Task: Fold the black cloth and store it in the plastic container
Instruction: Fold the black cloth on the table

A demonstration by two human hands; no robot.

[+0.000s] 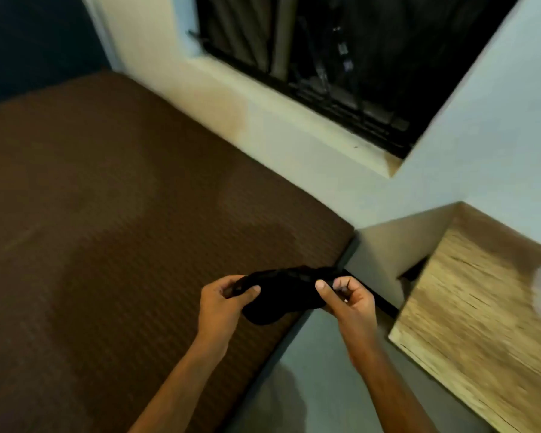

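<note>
The black cloth (283,293) is bunched into a small dark bundle held between both hands, just above the right edge of the brown bed. My left hand (224,303) pinches its left end with thumb and fingers. My right hand (345,296) grips its right end, thumb on top. No plastic container is in view.
A brown ribbed mattress (122,214) fills the left and centre. A pale wall with a barred dark window (325,57) runs behind it. A light wooden table (481,323) stands at the right. Grey floor (310,385) lies between bed and table.
</note>
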